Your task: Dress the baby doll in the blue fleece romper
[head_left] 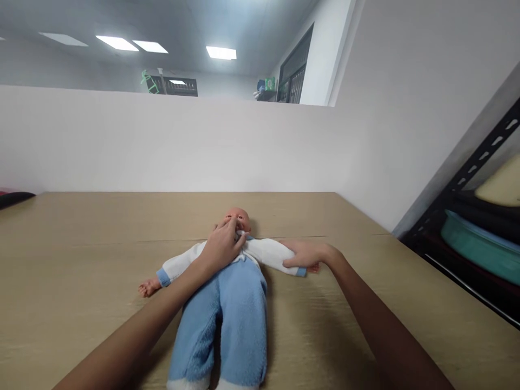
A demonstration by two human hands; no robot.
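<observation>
A baby doll point(239, 303) lies on its back in the middle of the tan table point(81, 244). Its head point(238, 218) is at the far end and its legs run towards me, down to the near edge of the view. It wears a white top with blue cuffs and fluffy light-blue trousers.

My left hand point(222, 246) lies palm down on the doll's chest. The fingers are curled at the collar just under the chin, and the fingertips touch the lower face. I cannot tell whether they pinch the collar or only rest on it.

My right hand point(304, 255) is closed around the end of the doll's white sleeve point(268, 253) on the right. The thumb is on the near side and the fingers wrap over the far side, just by the blue cuff. That arm of the doll stretches straight out to the right, flat on the table.

The doll's other arm points out to the left and a little nearer to me. Its bare small hand point(147, 287) lies on the table, well apart from both my hands.

A white partition wall point(162, 141) stands behind the far edge of the table. To the right stands a black metal shelf point(467, 179) with a teal tub point(479, 244) on it. A dark object point(14, 197) lies at the far left edge of the table.
</observation>
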